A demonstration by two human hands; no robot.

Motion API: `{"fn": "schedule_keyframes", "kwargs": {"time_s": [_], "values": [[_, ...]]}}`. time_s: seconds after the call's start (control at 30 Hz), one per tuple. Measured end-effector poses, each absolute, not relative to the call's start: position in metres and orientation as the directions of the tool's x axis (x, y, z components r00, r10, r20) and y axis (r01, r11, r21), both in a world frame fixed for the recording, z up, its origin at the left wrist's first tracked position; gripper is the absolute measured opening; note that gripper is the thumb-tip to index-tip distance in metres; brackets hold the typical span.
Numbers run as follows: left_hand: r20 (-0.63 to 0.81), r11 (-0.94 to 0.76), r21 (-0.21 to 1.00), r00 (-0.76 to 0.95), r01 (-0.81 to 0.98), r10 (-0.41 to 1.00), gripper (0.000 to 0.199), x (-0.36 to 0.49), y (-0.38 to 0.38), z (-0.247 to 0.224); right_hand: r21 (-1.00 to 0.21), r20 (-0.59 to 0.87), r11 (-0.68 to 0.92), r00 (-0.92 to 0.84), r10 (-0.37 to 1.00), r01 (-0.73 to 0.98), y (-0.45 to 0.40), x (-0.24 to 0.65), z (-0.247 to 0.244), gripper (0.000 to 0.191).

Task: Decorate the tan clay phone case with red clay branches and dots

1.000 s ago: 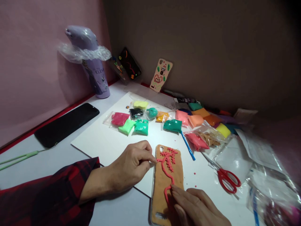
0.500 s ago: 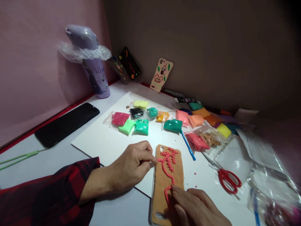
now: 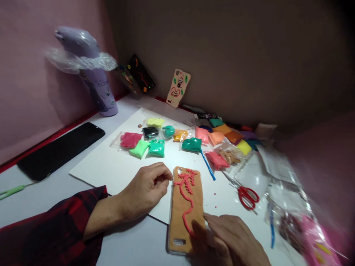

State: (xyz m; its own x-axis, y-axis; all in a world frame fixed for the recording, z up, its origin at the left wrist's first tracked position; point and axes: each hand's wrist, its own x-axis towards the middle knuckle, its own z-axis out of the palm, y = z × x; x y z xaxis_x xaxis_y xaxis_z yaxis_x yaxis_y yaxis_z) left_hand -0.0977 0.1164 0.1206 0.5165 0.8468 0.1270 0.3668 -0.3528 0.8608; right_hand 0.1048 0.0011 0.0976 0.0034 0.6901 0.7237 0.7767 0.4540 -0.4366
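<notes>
A phone case [image 3: 180, 218] covered in orange-brown clay lies on the table. A wavy strand of pink clay [image 3: 191, 205] runs down it, with dotted pink branches at its top. Beside the upper left edge of the case is my left hand [image 3: 146, 188], fingers loosely curled, thumb and index slightly apart, holding nothing visible. My right hand [image 3: 235, 236] is by the lower right edge, fingers stretched out and pointing at the case; no object shows in it. Its shadow darkens the strand's lower end.
Bagged clay [image 3: 156, 147] in several colours lies behind the case on a white board [image 3: 91, 170]. To the right are a blue stick [image 3: 208, 166], red-handled scissors [image 3: 248, 197] and plastic bags [image 3: 288, 199]. A black phone [image 3: 61, 151] and a purple bottle [image 3: 102, 92] stand left. Decorated cases [image 3: 179, 88] lean behind.
My left hand has let go of the strand's upper end and drawn back. My right fingers have moved off the strand to the edge, and its lower part is reshaped. The view has shifted right.
</notes>
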Motion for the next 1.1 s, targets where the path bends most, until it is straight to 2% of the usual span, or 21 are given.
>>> {"fn": "schedule_keyframes", "kwargs": {"time_s": [0.07, 0.13, 0.17, 0.23, 0.3, 0.47, 0.53, 0.63, 0.67, 0.87, 1.0, 1.1], "values": [[0.11, -0.343, 0.861, 0.521, 0.375, 0.846, 0.011, -0.097, 0.117, 0.122, -0.554, 0.713, 0.367, 0.199, 0.672, 0.747, -0.001, 0.111, 0.101, 0.017], [0.102, -0.338, 0.866, 0.532, 0.369, 0.841, 0.013, -0.097, 0.117, 0.124, -0.652, 0.705, 0.307, 0.406, 0.581, 0.693, 0.001, 0.122, 0.105, 0.015], [0.1, -0.337, 0.867, 0.535, 0.366, 0.839, 0.014, -0.098, 0.117, 0.124, -0.666, 0.684, 0.273, 0.423, 0.594, 0.695, 0.004, 0.129, 0.108, 0.014], [0.093, -0.333, 0.868, 0.539, 0.368, 0.837, 0.016, -0.098, 0.118, 0.124, -0.635, 0.609, 0.139, 0.382, 0.695, 0.76, 0.01, 0.143, 0.113, 0.011], [0.09, -0.33, 0.868, 0.538, 0.37, 0.838, 0.016, -0.098, 0.118, 0.124, -0.565, 0.528, 0.077, 0.288, 0.799, 0.822, 0.018, 0.153, 0.118, 0.01], [0.087, -0.316, 0.885, 0.543, 0.343, 0.835, 0.017, -0.099, 0.119, 0.12, -0.342, 0.423, 0.122, 0.037, 0.905, 0.932, 0.041, 0.158, 0.131, 0.014], [0.078, -0.306, 0.89, 0.547, 0.339, 0.833, 0.018, -0.1, 0.12, 0.118, -0.251, 0.36, 0.1, -0.003, 0.933, 0.963, 0.052, 0.152, 0.134, 0.013], [0.064, -0.301, 0.884, 0.546, 0.357, 0.835, 0.019, -0.101, 0.12, 0.116, 0.005, 0.205, 0.059, -0.059, 0.977, 0.998, 0.069, 0.138, 0.134, 0.017], [0.067, -0.308, 0.88, 0.548, 0.361, 0.834, 0.02, -0.101, 0.121, 0.115, 0.032, 0.185, 0.061, -0.066, 0.98, 0.998, 0.074, 0.133, 0.133, 0.017], [0.12, -0.366, 0.864, 0.564, 0.346, 0.817, 0.019, -0.102, 0.12, 0.119, 0.067, 0.181, -0.002, -0.01, 0.983, 0.998, 0.09, 0.125, 0.126, 0.024], [0.16, -0.371, 0.878, 0.546, 0.302, 0.823, 0.019, -0.1, 0.12, 0.12, 0.029, 0.172, -0.039, 0.033, 0.984, 0.999, 0.08, 0.137, 0.133, 0.022], [0.169, -0.314, 0.926, 0.515, 0.208, 0.84, 0.018, -0.099, 0.12, 0.121, -0.038, 0.163, -0.031, 0.036, 0.986, 0.999, 0.058, 0.13, 0.149, 0.02]]}}
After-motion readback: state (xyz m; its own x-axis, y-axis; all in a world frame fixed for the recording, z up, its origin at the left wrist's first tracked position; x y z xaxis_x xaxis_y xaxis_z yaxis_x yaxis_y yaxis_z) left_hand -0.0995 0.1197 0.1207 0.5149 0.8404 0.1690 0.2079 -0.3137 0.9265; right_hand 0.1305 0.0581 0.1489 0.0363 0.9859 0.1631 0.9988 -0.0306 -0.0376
